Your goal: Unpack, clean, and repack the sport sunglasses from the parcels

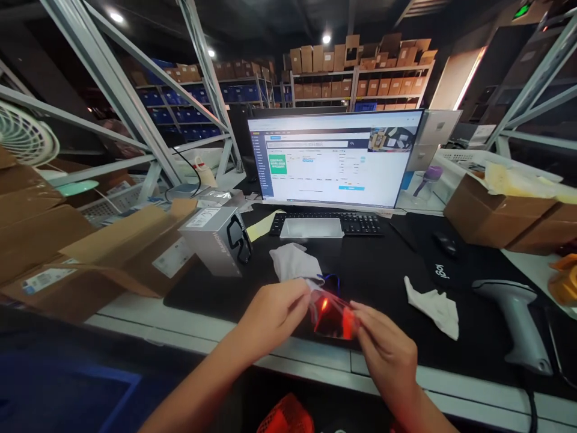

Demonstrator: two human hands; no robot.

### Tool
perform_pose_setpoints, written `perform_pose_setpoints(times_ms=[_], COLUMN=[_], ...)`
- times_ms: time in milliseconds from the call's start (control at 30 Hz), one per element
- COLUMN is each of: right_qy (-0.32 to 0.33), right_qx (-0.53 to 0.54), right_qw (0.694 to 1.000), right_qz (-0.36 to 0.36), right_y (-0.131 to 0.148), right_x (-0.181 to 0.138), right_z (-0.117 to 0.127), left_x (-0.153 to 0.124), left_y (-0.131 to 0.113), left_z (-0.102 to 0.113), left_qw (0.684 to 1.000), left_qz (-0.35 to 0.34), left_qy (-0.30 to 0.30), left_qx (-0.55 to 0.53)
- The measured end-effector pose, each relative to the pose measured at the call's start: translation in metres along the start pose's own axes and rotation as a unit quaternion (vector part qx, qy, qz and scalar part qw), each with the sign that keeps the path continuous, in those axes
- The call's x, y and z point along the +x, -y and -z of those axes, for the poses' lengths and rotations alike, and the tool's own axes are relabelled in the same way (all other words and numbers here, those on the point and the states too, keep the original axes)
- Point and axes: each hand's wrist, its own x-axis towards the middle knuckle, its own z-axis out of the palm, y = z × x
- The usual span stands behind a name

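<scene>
Near the front edge of the desk, a clear plastic bag (332,322) with red light glinting on it is stretched between my hands. My left hand (276,310) pinches its left side, close to a crumpled light grey cloth (295,264). The fingers of my right hand (385,343) are closed on the right side of the bag. Whether anything is inside the bag is hard to make out. A dark blue cord (332,278) curls just behind it. To the left stands a grey product box (216,243) with a dark picture on its side.
An open cardboard box (130,246) lies at the left. Behind are a keyboard (365,225) and a monitor (333,162). To the right lie a white cloth (435,310), a barcode scanner (514,319) and a mouse (445,244). Another cardboard box (491,213) stands at far right.
</scene>
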Motion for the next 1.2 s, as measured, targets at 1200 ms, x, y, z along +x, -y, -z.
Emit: perform_pose_setpoints(times_ms=[1200], right_qy=[0.081], right_qx=[-0.134], right_qw=[0.968], right_qz=[0.198], right_y=[0.027], right_x=[0.048], right_z=[-0.019], left_x=[-0.037], left_y=[0.022], left_z=[-0.071], left_qw=[0.934], left_qz=[0.121], left_qy=[-0.336], left_qx=[0.008])
